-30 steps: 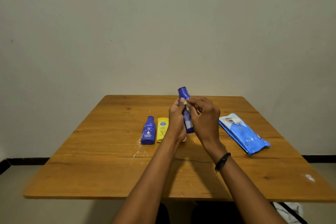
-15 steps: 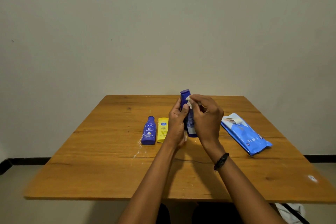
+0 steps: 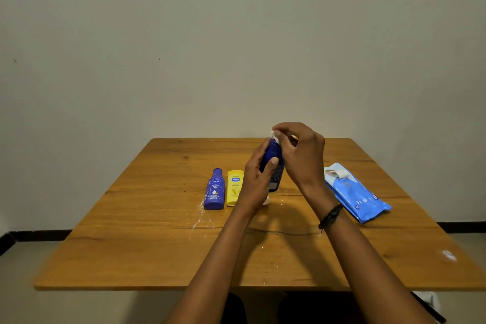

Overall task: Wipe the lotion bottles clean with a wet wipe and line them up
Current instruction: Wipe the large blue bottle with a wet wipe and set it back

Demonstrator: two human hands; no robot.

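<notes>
**Left hand holds blue bottle, right hand wipes its cap**

Wooden table point(image 3: 157, 244), both forearms reach in from the near edge. Landmark = the held blue bottle point(image 3: 273, 158), roughly upright, cap end up, over the middle of the table; can't tell if its base touches the wood.

Black wristband point(image 3: 330, 217) on the right wrist, nearer than the bottle and to its right. White smears point(image 3: 202, 215) on the wood, nearer and to the left of it.

Left hand point(image 3: 256, 184) grips the bottle's body from the left, fingers curled round it, thumb across the front. Small white thing point(image 3: 265, 201) just below the bottle, mostly hidden by this hand, can't identify.

Yellow bottle point(image 3: 234, 188) just left of the held bottle, dark blue Nivea bottle point(image 3: 215, 189) further left, touching the yellow one. Blue wipes pack point(image 3: 355, 194) lies flat, well to the right.

Right hand point(image 3: 302, 155) above and right of the bottle, fingertips pinching a white wet wipe point(image 3: 275, 135) against the cap.

Plain wall point(image 3: 236, 47) behind.
</notes>
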